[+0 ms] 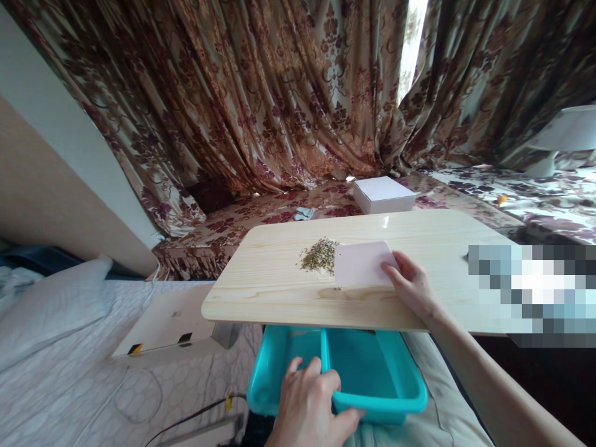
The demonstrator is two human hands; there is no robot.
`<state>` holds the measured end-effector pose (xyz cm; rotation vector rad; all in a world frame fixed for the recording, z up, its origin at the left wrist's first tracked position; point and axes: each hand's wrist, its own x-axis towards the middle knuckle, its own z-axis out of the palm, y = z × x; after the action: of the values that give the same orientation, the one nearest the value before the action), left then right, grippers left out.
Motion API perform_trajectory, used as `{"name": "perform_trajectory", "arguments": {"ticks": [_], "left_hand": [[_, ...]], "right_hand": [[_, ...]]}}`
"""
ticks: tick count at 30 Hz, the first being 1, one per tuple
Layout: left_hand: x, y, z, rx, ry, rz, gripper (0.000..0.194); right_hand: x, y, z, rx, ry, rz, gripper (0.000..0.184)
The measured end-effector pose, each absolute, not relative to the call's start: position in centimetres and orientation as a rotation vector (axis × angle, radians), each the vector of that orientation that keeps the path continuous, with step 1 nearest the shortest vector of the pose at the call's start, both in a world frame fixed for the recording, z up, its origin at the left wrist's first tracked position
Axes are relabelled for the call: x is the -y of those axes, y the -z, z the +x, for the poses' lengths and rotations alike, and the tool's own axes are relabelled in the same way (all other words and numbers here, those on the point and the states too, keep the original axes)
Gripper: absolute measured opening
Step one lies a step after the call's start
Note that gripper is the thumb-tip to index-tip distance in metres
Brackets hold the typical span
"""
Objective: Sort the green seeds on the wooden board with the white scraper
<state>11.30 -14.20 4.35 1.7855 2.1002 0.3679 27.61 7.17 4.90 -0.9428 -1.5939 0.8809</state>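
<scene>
My right hand [412, 282] pinches the right edge of a thin white card [364, 264], which is tilted over the wooden tabletop [433, 248]. The card's left edge meets a small heap of greenish-brown grains [319, 253], with pale powder at its border and a few loose bits nearby. Below the table's front edge sits a turquoise divided tray [382, 402] with two compartments. My left hand [311, 397] grips its near rim by the divider, thumb along the front and fingers reaching over the inside. Part of that rim is hidden beneath the hand.
A white box [385, 194] and a small pale blue cloth [304, 213] lie behind the table. To the left, a pale flat box [172, 320] rests on the bed, near cables [200, 410]. A lamp [568, 127] stands far right. Patterned curtains [279, 93] hang behind.
</scene>
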Motion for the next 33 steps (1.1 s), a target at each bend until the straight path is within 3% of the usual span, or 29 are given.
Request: {"name": "perform_trajectory", "arguments": {"ticks": [24, 33], "left_hand": [[14.4, -5.1, 10.4, -2.124, -0.356, 1.798, 0.007], [14.3, -5.5, 10.5, -2.124, -0.338, 1.76, 0.01]], "right_hand": [[-6.5, -5.7, 27.8, 1.587, -1.015, -0.957, 0.019], [-7.1, -4.9, 27.4, 1.542, -1.021, -0.876, 0.014]]}}
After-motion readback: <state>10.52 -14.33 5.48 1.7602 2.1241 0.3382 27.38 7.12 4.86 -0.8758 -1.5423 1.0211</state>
